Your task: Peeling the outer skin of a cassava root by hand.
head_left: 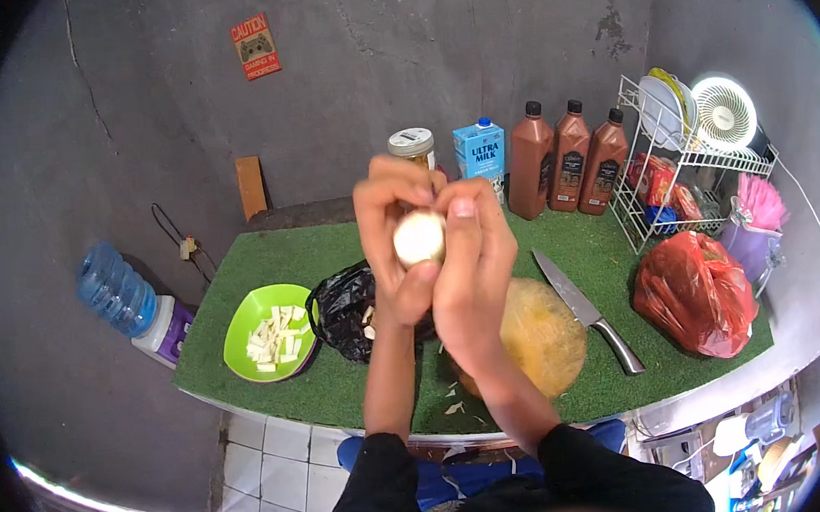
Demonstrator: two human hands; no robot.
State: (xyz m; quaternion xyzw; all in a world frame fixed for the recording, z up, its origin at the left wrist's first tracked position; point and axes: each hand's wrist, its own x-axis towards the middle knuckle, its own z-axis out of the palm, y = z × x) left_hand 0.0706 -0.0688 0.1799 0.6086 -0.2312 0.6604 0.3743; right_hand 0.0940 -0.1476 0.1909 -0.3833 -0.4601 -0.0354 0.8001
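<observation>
Raised over the table, my left hand (381, 222) and my right hand (479, 258) are cupped together around a pale, round-ended piece of what looks like peeled root vegetable (419, 238). Its end shows bright between the fingers; the rest is hidden by them. Below my right forearm lies a round wooden cutting board (543, 336), partly covered. A kitchen knife (578, 304) with a metal handle rests at the board's right edge, blade pointing away from me. Behind my left wrist, a black plastic bag (346, 319) holds pale scraps. Left of it, a green bowl (235, 342) contains several cut white sticks (272, 339).
Along the back stand a lidded jar (410, 142), a milk carton (480, 151) and three brown bottles (569, 164). On the right are a white dish rack (691, 158), a small fan (725, 113) and a red plastic bag (695, 298). Pale peelings (454, 408) litter the green mat (337, 244).
</observation>
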